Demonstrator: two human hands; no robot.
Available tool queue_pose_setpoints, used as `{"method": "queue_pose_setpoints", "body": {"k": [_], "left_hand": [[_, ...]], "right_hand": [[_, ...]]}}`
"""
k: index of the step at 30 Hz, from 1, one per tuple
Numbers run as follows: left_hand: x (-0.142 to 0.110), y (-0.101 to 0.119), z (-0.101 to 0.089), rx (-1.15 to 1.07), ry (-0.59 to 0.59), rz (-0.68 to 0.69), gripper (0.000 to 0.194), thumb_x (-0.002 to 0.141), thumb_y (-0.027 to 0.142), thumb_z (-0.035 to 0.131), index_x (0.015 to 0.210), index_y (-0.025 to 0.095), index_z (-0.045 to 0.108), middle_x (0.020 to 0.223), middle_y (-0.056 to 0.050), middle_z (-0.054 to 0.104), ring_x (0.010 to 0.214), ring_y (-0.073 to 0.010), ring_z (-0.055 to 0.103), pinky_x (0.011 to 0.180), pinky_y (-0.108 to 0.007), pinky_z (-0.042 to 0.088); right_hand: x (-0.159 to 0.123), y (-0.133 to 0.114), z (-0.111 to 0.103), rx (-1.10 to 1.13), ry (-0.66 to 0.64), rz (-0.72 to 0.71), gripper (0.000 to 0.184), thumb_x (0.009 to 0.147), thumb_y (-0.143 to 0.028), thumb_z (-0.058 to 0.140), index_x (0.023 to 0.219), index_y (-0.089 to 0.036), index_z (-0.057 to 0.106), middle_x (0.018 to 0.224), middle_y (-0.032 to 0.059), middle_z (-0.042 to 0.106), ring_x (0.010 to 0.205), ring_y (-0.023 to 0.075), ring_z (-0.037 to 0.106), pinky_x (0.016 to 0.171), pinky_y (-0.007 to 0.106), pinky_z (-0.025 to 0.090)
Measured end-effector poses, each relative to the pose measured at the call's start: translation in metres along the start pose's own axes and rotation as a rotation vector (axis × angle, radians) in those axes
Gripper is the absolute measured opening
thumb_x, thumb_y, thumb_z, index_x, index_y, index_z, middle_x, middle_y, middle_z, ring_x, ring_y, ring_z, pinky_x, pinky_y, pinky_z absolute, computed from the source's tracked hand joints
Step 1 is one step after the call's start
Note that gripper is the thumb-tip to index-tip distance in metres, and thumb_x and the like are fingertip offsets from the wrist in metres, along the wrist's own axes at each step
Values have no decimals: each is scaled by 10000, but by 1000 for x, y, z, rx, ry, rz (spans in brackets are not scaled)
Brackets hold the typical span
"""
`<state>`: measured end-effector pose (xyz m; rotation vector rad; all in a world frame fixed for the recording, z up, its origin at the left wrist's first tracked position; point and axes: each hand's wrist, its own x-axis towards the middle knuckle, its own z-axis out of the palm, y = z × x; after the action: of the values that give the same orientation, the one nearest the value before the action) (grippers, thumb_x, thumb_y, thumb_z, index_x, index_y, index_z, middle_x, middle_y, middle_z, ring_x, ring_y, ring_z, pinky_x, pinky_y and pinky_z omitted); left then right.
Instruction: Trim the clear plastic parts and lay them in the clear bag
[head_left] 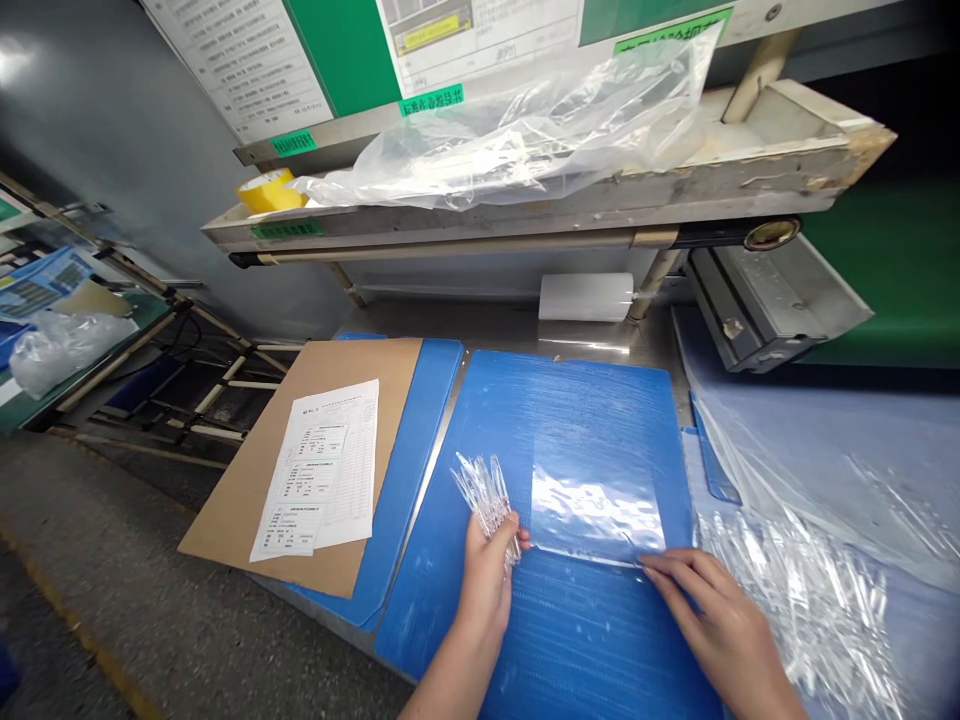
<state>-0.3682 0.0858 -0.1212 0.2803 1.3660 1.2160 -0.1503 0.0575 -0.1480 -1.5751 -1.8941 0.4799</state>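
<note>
My left hand (487, 580) clamps a bundle of slim clear plastic pieces (484, 497). Just apart from it, my right hand (697, 610) holds the near edge of a flat transparent plastic bag (596, 500), which lies on a blue corrugated plastic board (592, 640).

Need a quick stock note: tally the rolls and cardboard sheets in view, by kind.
Yellow tape roll: 1
White roll: 1
Brown cardboard sheet: 1
Total: 3
</note>
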Motion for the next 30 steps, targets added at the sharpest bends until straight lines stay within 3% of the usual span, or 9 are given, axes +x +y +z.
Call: {"method": "queue_pose_setpoints", "body": {"k": [10,23,26,30], "left_hand": [[2,-2,-6,149,-163,-24,419,601,310,755,923,132,553,648,22,568,545,-109,554,522,-228,430],[-2,-3,-6,248,-299,-65,406,669,336,689,978,129,527,711,-12,585,576,-116,552,531,-232,425],[-3,-3,-6,292,-321,-102,450,641,363,705,984,134,525,705,-8,584,565,-117,553,525,-228,419],[-5,-5,-2,383,-434,-133,468,645,357,696,1019,135,523,687,5,566,545,-109,543,512,-220,409]], "right_hand": [[-6,11,13,-8,14,109,344,849,-472,428,795,-219,654,807,53,668,790,217,622,738,365,492],[-10,21,18,11,-38,117,276,860,-422,432,836,-227,626,841,48,646,833,216,607,783,370,475],[-8,14,16,-4,-1,102,271,843,-425,453,955,-227,600,903,64,627,862,227,600,790,379,473],[11,-17,7,75,-18,152,291,848,-419,429,1033,-239,563,897,58,623,800,204,612,714,323,481]]}}
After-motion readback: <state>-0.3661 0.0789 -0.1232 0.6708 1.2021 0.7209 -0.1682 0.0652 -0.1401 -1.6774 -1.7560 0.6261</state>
